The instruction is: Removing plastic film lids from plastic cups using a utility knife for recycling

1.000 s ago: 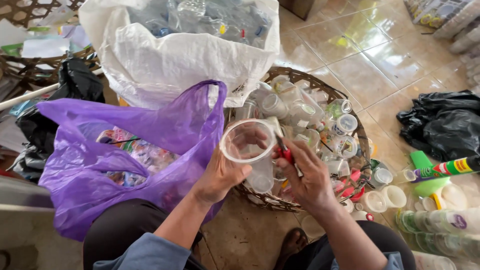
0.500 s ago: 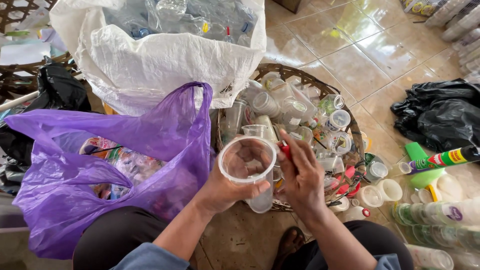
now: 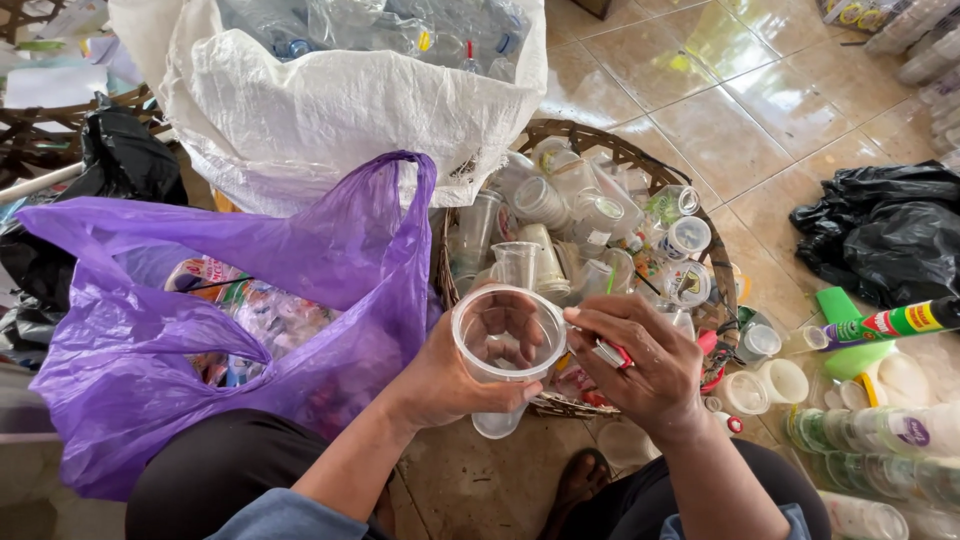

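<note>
Glossy beige floor tiles [image 3: 740, 110] stretch far and right, crowded with sorted plastic. Compared with a moment ago, the view has dipped closer and the clear plastic cup [image 3: 507, 345] sits lower and nearer to me, its round mouth now facing straight up at the camera.

My left hand [image 3: 450, 375] is curled snugly around the cup's thin, see-through wall, fingers visible through the plastic. My right hand [image 3: 640, 365] is half closed just right of the cup, pinching a small red-and-silver tool [image 3: 610, 353] whose tip touches the cup's rim.

Just beyond the cup stands a round woven basket [image 3: 640, 160], its brown wicker rim circling a heap of clear cups and lidded tubs. To the left, a soft, crinkled purple plastic bag [image 3: 250, 290] gapes open, showing colourful wrappers inside. Farther off slumps a coarse white woven sack [image 3: 340, 110] of clear bottles. At far right lie a shiny black bag [image 3: 885, 235], a green spray bottle [image 3: 880, 325] on its side, and stacked cups [image 3: 870, 430] in rows.
</note>
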